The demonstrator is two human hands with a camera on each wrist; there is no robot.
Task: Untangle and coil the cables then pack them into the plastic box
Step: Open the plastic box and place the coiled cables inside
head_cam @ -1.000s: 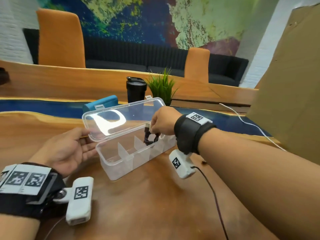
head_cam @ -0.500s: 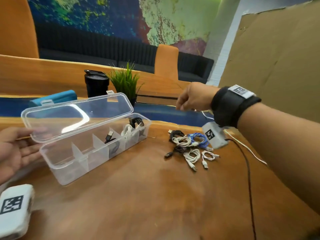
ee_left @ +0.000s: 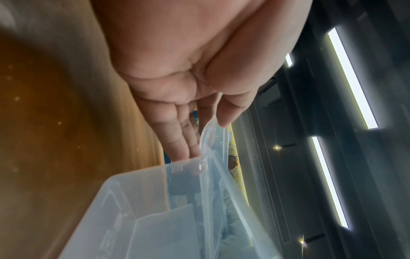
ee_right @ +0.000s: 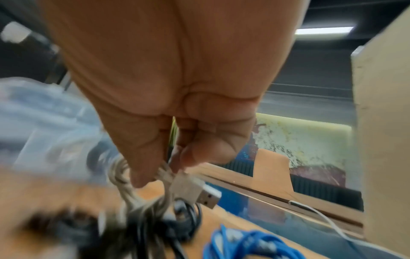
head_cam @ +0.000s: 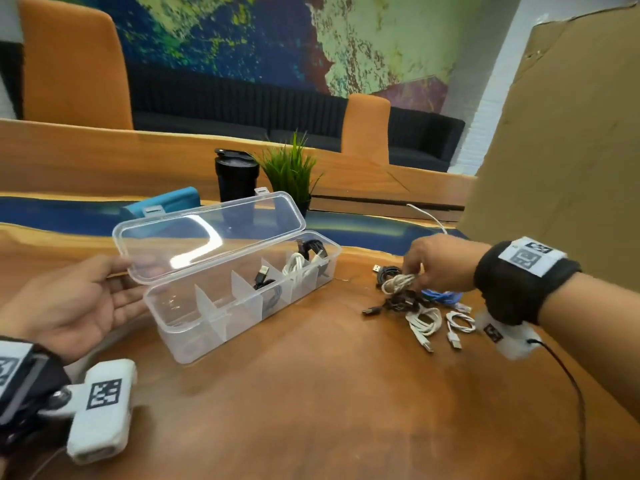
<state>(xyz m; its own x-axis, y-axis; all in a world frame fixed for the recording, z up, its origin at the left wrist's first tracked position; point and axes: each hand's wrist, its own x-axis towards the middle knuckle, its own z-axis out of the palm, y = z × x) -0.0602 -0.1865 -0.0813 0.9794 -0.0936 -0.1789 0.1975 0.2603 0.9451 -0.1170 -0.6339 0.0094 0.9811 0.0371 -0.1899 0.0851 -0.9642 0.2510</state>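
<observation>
Since 0.5 s ago, our right hand is coming down onto the cable pile and pinching a light, floppy white cable, which we judge best taken around its bundled loops. Our left hand, fingers straight, is steadying the lid of the plastic box on the table.

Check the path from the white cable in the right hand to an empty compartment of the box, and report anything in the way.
Nothing visible blocks it. The right hand pinches the white cable above the pile; the left hand props the lid open, and the plastic box has bare near compartments.

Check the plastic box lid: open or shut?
Open. The lid stands raised off the plastic box, its compartments exposed; the left hand steadies its end with straight fingers.
</observation>
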